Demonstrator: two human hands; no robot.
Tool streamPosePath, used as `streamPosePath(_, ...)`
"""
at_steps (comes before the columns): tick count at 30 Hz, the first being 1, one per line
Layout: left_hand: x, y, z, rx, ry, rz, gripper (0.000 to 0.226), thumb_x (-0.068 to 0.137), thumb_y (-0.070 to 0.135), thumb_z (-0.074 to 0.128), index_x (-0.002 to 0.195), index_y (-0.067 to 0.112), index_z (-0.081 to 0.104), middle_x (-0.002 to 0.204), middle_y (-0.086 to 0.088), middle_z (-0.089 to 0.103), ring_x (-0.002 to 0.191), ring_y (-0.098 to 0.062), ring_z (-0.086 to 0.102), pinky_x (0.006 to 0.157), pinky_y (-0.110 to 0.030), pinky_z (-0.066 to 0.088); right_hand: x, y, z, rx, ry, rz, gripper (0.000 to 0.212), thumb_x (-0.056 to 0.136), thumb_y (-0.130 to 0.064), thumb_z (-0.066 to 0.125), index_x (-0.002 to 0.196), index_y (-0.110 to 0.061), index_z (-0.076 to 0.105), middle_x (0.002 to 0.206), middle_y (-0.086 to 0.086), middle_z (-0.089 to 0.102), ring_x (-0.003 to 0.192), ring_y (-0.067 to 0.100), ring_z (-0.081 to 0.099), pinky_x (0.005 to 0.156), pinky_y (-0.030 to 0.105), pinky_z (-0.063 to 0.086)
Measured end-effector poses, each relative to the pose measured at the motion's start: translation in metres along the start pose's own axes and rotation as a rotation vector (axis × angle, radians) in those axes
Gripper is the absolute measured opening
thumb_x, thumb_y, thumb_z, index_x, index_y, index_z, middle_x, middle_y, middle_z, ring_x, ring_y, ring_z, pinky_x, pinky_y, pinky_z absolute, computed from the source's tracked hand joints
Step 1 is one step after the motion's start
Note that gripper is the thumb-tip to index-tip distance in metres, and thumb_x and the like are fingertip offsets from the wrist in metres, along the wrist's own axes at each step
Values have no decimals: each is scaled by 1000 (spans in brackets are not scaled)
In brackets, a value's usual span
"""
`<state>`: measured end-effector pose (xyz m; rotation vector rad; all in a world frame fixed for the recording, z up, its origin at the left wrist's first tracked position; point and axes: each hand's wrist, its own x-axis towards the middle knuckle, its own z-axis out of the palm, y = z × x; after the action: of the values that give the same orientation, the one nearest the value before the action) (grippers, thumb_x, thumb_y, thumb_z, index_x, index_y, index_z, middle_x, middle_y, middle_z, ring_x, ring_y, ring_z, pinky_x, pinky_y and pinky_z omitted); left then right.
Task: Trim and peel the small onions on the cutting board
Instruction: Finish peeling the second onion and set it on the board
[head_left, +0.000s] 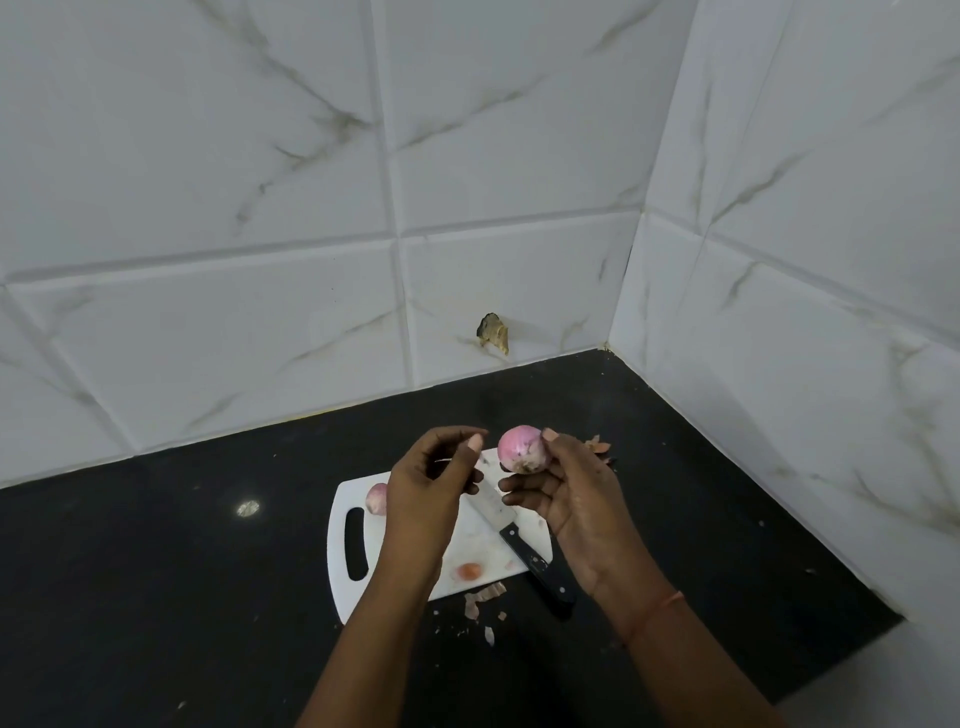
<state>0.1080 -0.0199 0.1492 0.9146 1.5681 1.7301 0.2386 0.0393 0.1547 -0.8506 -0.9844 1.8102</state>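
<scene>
My right hand (566, 488) holds a pink, mostly peeled small onion (521, 449) by thumb and fingertips, raised above the white cutting board (343, 587). My left hand (434, 486) hovers just left of it with fingers curled and apart, holding nothing that I can see. A second small onion (376, 499) lies on the board's far left, partly hidden by my left hand. A black-handled knife (524, 551) rests diagonally on the board, blade toward the back. A small orange-brown cut piece (470, 571) sits near the board's front edge.
The board lies on a black countertop (156, 571) in a corner of white marble-look tiled walls. Loose onion skins (483, 597) lie in front of the board and more skins (597, 445) behind my right hand. A chipped spot (492, 332) marks the back wall.
</scene>
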Motion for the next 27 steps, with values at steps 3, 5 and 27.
streamPosePath(3, -2, 1, 4, 7, -42, -3, 13, 95, 20, 63, 102, 19, 75, 94, 2, 76, 86, -15, 73, 73, -25, 59, -1, 2, -1, -74, -21, -76, 19, 95, -13, 55, 109, -4, 65, 98, 16, 73, 85, 32, 72, 71, 37, 59)
streamPosePath(5, -2, 1, 4, 26, -66, -7, 14, 94, 22, 65, 104, 21, 75, 96, 3, 77, 91, -15, 73, 77, -29, 60, -2, 4, -1, -106, -29, -121, 18, 93, -9, 58, 108, -6, 67, 102, 13, 73, 94, 31, 71, 79, 41, 59)
streamPosePath(27, -4, 5, 4, -124, -53, -105, 20, 95, 10, 62, 108, 15, 77, 98, 0, 78, 92, -16, 74, 76, -25, 60, 5, 9, 0, -224, -12, -246, 26, 88, 7, 60, 104, -10, 71, 108, 10, 71, 102, 30, 69, 87, 48, 57)
